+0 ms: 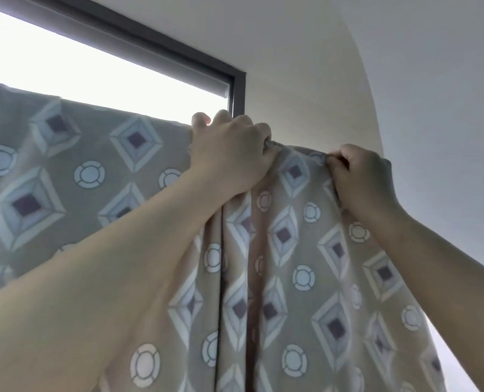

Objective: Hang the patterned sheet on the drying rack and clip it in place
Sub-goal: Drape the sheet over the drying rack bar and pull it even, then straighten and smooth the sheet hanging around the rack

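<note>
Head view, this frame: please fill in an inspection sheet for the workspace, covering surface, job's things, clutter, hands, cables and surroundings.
Surface: nothing seen; no table or floor in view.
Job's things: beige fabric sheet printed with pale blue diamonds and circles hangs from its top edge, spread flat at the left and gathered in folds at the right; drying rack hidden; no clip seen.
Clutter: nothing seen.
Hands: left hand curls over the sheet's top edge; right hand pinches the bunched edge beside it.
Cables: nothing seen.
Surroundings: bright window with dark frame behind the sheet; plain white wall.
</note>
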Demonstrator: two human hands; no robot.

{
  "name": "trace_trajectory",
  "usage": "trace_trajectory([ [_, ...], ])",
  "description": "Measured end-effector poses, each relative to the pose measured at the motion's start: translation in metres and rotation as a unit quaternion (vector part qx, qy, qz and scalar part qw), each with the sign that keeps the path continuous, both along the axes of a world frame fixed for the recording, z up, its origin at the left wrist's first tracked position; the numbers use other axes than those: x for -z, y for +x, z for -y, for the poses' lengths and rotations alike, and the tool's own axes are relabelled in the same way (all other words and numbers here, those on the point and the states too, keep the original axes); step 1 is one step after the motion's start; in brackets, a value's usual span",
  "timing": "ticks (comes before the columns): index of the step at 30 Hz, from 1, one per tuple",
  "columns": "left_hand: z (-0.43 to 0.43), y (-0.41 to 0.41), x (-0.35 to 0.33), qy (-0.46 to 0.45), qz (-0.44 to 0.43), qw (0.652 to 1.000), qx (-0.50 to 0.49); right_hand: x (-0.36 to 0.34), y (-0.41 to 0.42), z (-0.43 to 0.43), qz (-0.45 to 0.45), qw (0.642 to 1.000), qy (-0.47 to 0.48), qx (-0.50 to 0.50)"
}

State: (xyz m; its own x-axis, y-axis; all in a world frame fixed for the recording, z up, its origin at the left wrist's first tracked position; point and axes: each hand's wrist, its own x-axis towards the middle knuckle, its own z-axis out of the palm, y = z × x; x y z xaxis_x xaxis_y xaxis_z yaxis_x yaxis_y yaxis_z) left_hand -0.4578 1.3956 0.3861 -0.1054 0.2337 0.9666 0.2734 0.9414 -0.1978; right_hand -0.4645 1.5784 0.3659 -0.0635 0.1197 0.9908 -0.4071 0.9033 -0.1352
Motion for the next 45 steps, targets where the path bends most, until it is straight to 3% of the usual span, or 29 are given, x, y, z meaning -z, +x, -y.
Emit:
trace_trajectory([
  [4,-0.015,-0.003,0.005,-0.034,-0.019,0.997,-0.062,0.004,0.002,-0.035,0.033,0.996,-0.083,0.013],
  [10,-0.049,-0.013,0.019,-0.074,-0.012,0.994,-0.082,0.010,0.008,-0.031,0.220,0.970,0.015,-0.100],
  [15,-0.060,-0.016,0.035,-0.137,-0.003,0.990,-0.038,0.017,0.003,-0.042,0.141,0.988,0.055,0.012],
  [20,-0.077,-0.019,0.051,-0.151,0.004,0.988,0.013,0.032,0.007,-0.065,0.167,0.985,-0.009,-0.039],
  [23,-0.087,-0.026,0.071,-0.113,-0.009,0.991,0.072,0.044,0.014,-0.077,0.221,0.967,-0.048,-0.114],
  [26,-0.095,-0.029,0.098,-0.102,0.000,0.989,0.111,0.065,0.026,-0.081,0.343,0.927,-0.047,-0.144],
  [28,-0.098,-0.032,0.117,-0.109,0.022,0.987,0.119,0.081,0.030,-0.081,0.440,0.887,-0.043,-0.130],
  [31,-0.100,-0.035,0.146,-0.104,0.007,0.988,0.114,0.110,0.028,-0.082,0.512,0.854,-0.023,-0.084],
  [33,-0.101,-0.036,0.165,-0.094,-0.020,0.988,0.123,0.129,0.024,-0.085,0.525,0.846,-0.034,-0.083],
  [38,-0.111,-0.029,0.224,-0.175,0.003,0.977,0.120,0.181,0.014,-0.090,0.528,0.833,-0.116,-0.119],
  [41,-0.121,-0.038,0.264,-0.222,0.045,0.966,0.121,0.215,0.011,-0.096,0.525,0.827,-0.162,-0.119],
  [45,-0.136,-0.049,0.314,-0.207,0.132,0.958,0.148,0.263,0.010,-0.108,0.499,0.835,-0.215,-0.085],
])
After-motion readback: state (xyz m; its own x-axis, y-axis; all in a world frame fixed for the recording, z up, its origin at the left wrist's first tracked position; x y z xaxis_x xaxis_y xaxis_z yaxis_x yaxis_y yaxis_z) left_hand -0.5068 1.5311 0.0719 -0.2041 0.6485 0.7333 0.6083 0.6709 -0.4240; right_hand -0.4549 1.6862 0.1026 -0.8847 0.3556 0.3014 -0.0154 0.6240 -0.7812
